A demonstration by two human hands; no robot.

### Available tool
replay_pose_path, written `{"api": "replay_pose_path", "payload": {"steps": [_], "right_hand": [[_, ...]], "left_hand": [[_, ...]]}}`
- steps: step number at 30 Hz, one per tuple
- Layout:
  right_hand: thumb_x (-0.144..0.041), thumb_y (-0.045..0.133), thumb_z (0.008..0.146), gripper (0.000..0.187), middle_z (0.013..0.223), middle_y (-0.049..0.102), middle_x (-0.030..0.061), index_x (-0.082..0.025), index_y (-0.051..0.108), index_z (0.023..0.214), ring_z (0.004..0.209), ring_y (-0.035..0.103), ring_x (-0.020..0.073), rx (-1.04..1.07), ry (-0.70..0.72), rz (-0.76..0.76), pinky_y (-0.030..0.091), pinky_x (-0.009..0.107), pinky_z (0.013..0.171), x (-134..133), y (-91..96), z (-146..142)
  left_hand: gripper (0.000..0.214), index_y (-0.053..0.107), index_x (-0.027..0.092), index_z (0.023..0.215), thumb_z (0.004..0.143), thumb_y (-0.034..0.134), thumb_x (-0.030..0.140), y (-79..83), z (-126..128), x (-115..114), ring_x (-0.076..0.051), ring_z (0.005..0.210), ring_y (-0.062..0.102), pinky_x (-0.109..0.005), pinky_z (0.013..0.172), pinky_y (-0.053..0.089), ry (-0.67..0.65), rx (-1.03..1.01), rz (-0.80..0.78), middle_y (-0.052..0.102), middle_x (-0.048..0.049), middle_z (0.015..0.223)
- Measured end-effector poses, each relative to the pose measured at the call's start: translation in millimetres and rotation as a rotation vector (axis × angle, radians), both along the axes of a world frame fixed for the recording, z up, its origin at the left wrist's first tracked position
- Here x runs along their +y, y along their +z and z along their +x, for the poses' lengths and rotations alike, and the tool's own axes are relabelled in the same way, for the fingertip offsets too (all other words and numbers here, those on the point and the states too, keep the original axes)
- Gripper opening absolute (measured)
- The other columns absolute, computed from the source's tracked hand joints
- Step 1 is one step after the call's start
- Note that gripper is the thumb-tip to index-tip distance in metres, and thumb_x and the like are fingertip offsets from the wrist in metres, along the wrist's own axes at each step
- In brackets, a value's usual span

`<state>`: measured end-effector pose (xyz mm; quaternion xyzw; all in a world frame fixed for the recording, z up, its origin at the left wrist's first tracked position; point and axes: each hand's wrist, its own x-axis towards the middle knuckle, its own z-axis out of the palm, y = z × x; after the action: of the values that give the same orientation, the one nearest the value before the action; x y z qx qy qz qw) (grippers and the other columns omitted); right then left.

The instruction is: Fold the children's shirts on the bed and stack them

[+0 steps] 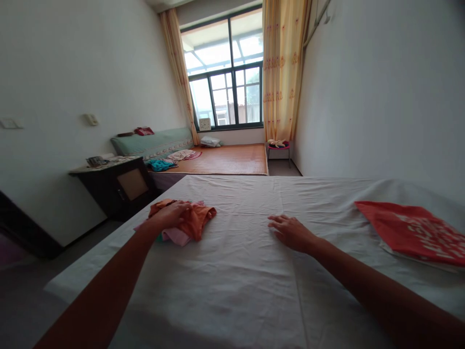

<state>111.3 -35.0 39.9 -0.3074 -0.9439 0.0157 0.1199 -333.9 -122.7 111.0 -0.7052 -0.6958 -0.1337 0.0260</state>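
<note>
Left hand: our left hand [170, 213] lies on top of the clothes pile [198, 220], fingers bent over the orange cloth; we cannot tell whether they grip it.
Right hand: our right hand [290, 232] rests flat on the sheet, fingers spread apart, holding nothing.
Clothes pile: orange over pink, at nine o'clock from the right hand, near the bed's left edge.
Around: a red bag [410, 232] lies at three o'clock, well apart (its white lettering is too blurred to read).
In the way: bare sheet lies between our hands.
Surface: a creased white sheet [236, 281] covers the bed.
Room: a dark cabinet [121, 186] at ten o'clock; a mat-covered bed [225, 159], window [227, 72] and yellow curtains [281, 68] at twelve.
</note>
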Motion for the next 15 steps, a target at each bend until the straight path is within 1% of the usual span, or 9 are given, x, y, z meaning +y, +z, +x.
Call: {"api": "replay_pose_path", "payload": {"steps": [3,6,8,10,12,14,15], "right_hand": [[-0.015,0.046,0.083,0.034,0.136,0.054,0.0049,-0.027,0.064,0.110,0.119,0.052,0.0250,0.029,0.017,-0.029,0.044,0.043,0.093,-1.3,-2.1,1.5],[-0.012,0.046,0.082,0.034,0.133,0.056,0.0043,-0.026,0.066,0.106,0.119,0.052,0.0236,0.079,0.015,-0.035,0.044,0.042,0.096,-0.3,-5.3,8.8],[-0.012,0.045,0.083,0.032,0.130,0.059,0.0040,-0.025,0.067,0.103,0.118,0.053,0.0225,0.147,-0.005,-0.053,0.044,0.041,0.097,3.9,-9.7,16.3],[-0.013,0.046,0.083,0.030,0.126,0.061,0.0045,-0.025,0.068,0.100,0.116,0.055,0.0215,0.244,-0.024,-0.092,0.044,0.041,0.098,11.6,-15.5,23.8],[-0.014,0.048,0.083,0.027,0.122,0.064,0.0052,-0.025,0.068,0.097,0.114,0.057,0.0214,0.363,-0.034,-0.147,0.044,0.041,0.098,21.5,-21.2,30.1],[-0.017,0.049,0.082,0.024,0.118,0.066,0.0058,-0.025,0.069,0.095,0.110,0.060,0.0216,0.511,-0.058,-0.237,0.047,0.040,0.094,31.0,-24.7,34.7],[-0.020,0.050,0.083,0.023,0.114,0.067,0.0060,-0.025,0.069,0.095,0.106,0.062,0.0217,0.588,-0.088,-0.297,0.050,0.039,0.090,34.8,-25.1,36.4]], "left_hand": [[0.019,0.070,0.026,0.086,0.073,0.057,0.028,4.3,2.1,9.3,-0.024,0.089,0.063,-0.031,0.084,0.042,0.030,0.151,-0.134,0.070,-0.0062,0.090],[0.020,0.070,0.022,0.078,0.078,0.052,0.032,10.6,12.9,23.3,-0.025,0.083,0.063,-0.032,0.078,0.042,0.111,0.257,-0.128,0.069,-0.0094,0.083],[0.020,0.069,0.020,0.075,0.078,0.052,0.031,19.6,20.4,31.9,-0.026,0.082,0.063,-0.033,0.075,0.042,0.134,0.327,-0.096,0.069,-0.0114,0.081],[0.021,0.067,0.019,0.073,0.079,0.052,0.031,34.1,29.5,40.5,-0.028,0.082,0.063,-0.034,0.074,0.041,0.166,0.372,-0.028,0.068,-0.0122,0.079],[0.023,0.066,0.018,0.074,0.081,0.051,0.034,53.3,43.8,51.3,-0.029,0.081,0.063,-0.035,0.074,0.042,0.195,0.344,0.097,0.067,-0.0117,0.077],[0.023,0.064,0.017,0.076,0.081,0.051,0.035,73.5,67.2,65.8,-0.027,0.078,0.062,-0.035,0.074,0.043,0.177,0.206,0.257,0.066,-0.0098,0.075],[0.021,0.064,0.016,0.077,0.080,0.053,0.033,82.2,82.8,74.5,-0.025,0.076,0.062,-0.034,0.073,0.044,0.142,0.083,0.328,0.065,-0.0081,0.074]]}}
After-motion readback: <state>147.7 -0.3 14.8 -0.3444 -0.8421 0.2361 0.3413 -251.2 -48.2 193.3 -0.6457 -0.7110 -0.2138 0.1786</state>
